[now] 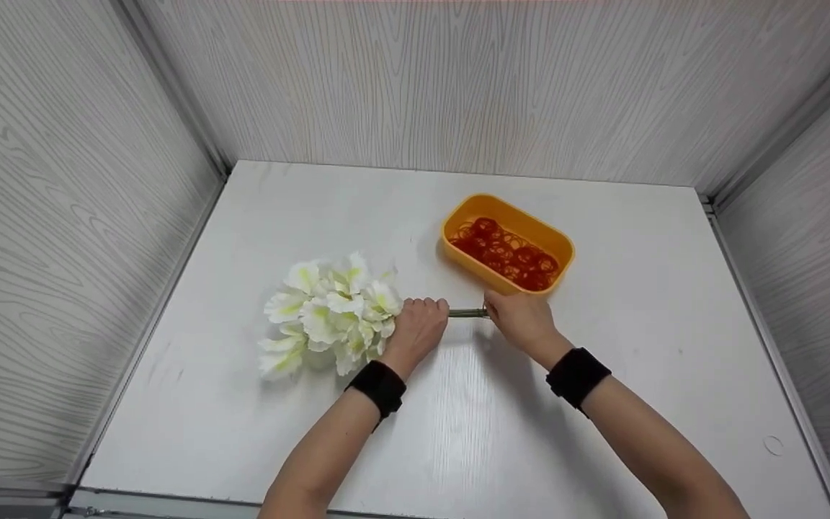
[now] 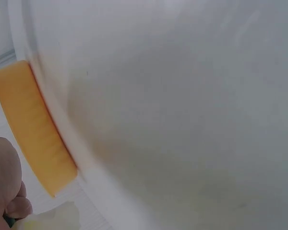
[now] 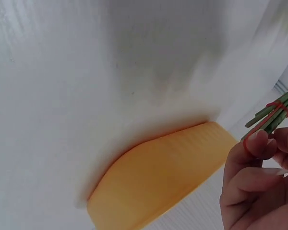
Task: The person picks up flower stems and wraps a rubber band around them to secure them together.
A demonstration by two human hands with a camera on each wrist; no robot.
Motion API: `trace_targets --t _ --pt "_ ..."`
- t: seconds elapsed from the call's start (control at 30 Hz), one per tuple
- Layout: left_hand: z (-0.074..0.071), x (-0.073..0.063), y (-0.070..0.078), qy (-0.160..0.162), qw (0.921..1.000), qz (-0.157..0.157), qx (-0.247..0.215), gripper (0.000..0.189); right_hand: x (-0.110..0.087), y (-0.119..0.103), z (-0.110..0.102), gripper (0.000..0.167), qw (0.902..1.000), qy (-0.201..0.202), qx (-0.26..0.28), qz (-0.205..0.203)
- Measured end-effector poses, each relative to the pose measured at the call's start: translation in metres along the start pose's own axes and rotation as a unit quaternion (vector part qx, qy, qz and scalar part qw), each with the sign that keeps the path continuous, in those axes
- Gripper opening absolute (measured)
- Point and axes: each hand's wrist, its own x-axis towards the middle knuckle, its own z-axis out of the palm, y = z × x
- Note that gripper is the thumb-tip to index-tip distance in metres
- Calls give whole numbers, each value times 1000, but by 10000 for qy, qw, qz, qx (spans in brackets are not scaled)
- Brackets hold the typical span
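Observation:
A bunch of white flowers (image 1: pixel 336 310) with yellow-green centres lies to the left, its heads pointing left. My left hand (image 1: pixel 422 328) grips the green stems (image 1: pixel 467 313) close below the blooms. Beyond it, the stem ends reach towards my right hand (image 1: pixel 527 321). In the right wrist view, a red rubber band (image 3: pixel 279 106) loops round the stem ends (image 3: pixel 273 116). One strand of it is stretched to the curled fingers (image 3: pixel 259 143) of the right hand, which pinch it. Flower heads hide part of the left hand's grip in the left wrist view.
Just behind the right hand stands a yellow-orange box (image 1: pixel 469 270) with many red rubber bands (image 1: pixel 509 256) inside. A thin pale ring (image 1: pixel 773 445) lies at the right of the white table (image 1: pixel 674 303). Wood-patterned panels enclose the table at the back and sides.

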Motion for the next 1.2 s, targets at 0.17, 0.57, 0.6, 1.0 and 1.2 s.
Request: trace_targets --t 0.17,0.57,0.6,1.0,1.2 --pt "-3 2 2 36 9998 -209 -37 27 -1 -10 2 13 9984 426 -353 -146" --pt "-11 8 8 -518 9977 -390 -222 20 -1 -35 0 12 9954 214 -935 -61" --pt "-12 9 9 -565 9970 -451 -288 20 -1 -37 0 12 9956 197 -920 -37" --pt "-19 21 3 -582 9907 -969 -751 22 -11 -61 4 10 9978 472 -286 -380" --pt "-24 29 -3 -1003 9835 -1042 -1087 18 -20 -56 6 4 9935 885 -112 -706"
